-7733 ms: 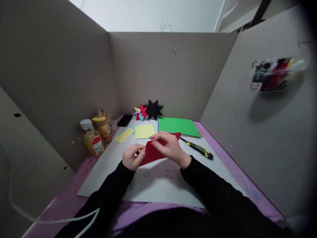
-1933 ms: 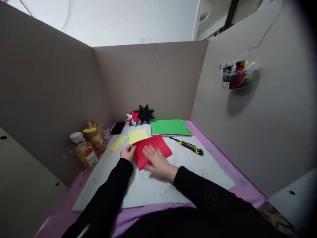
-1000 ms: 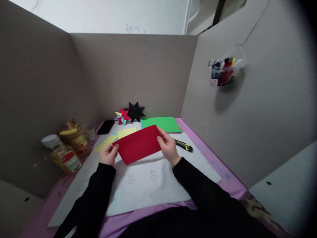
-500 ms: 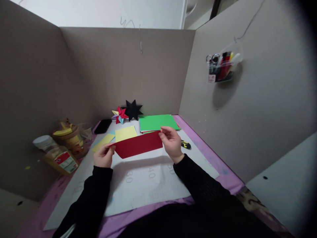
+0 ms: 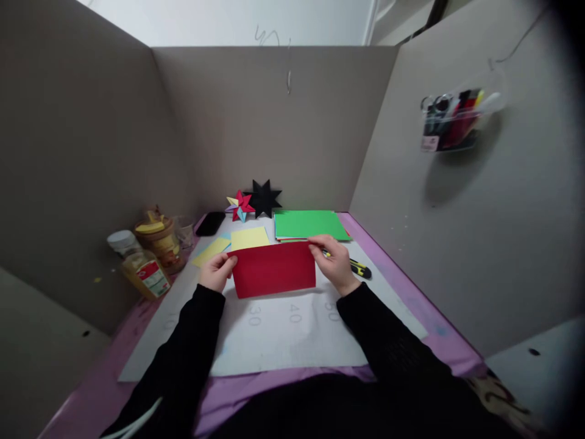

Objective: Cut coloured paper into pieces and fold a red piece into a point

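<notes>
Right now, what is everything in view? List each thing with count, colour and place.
red paper: 1, red, held up over the white mat at centre
white mat: 1, white with grey numbers, on the purple tabletop
green paper stack: 1, green on top, back right of the mat
yellow papers: 2, yellow, behind the red paper
paper stars: 2, one black and one red-yellow, at the back wall
utility knife: 1, yellow-black, beside the right hand
phone: 1, black, back left
bottle and jar: 2, yellowish, left edge
wall holder: 1, clear, with pens and scissors, right wall
left hand: pinches the paper's left edge
right hand: pinches its right edge
</notes>
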Demonstrator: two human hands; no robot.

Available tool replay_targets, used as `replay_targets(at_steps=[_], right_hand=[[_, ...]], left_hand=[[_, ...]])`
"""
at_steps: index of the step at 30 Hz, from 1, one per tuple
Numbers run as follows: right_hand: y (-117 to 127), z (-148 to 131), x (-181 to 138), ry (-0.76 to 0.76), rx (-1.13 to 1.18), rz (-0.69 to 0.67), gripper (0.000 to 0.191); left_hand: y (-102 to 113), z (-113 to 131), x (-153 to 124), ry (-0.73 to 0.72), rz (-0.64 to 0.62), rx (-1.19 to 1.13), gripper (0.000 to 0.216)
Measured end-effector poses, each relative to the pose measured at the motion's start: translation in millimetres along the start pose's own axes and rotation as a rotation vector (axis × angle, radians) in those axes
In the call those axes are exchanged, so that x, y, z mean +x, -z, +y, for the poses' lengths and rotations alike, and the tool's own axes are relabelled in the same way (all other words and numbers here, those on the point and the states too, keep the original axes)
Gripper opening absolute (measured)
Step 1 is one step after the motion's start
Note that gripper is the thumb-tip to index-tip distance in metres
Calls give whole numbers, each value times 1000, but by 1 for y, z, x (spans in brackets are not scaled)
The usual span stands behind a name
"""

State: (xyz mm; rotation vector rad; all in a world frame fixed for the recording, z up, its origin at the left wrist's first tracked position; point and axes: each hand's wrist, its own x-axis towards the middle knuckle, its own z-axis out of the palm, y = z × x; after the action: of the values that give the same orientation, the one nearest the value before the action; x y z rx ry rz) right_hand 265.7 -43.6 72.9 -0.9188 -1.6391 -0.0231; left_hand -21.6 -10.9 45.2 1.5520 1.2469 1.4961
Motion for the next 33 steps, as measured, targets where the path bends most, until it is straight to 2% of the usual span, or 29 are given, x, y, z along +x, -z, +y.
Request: replay_targets(at_steps=[8,16,23,33], right_hand=[[0,10,-2,110,-25,-127,22],[-2,9,-3,53,6,-155,16],[-3,12,-4,-22,-9,-163,18],[-3,21,-6,15,-16,-148,29]], left_hand=[[3,1,0,64,-110,-37,24],[4,4,0,76,-97,-21,24],[3,7,-1,74,-73,-6,22],[2,2,1,62,-85,-21,27]])
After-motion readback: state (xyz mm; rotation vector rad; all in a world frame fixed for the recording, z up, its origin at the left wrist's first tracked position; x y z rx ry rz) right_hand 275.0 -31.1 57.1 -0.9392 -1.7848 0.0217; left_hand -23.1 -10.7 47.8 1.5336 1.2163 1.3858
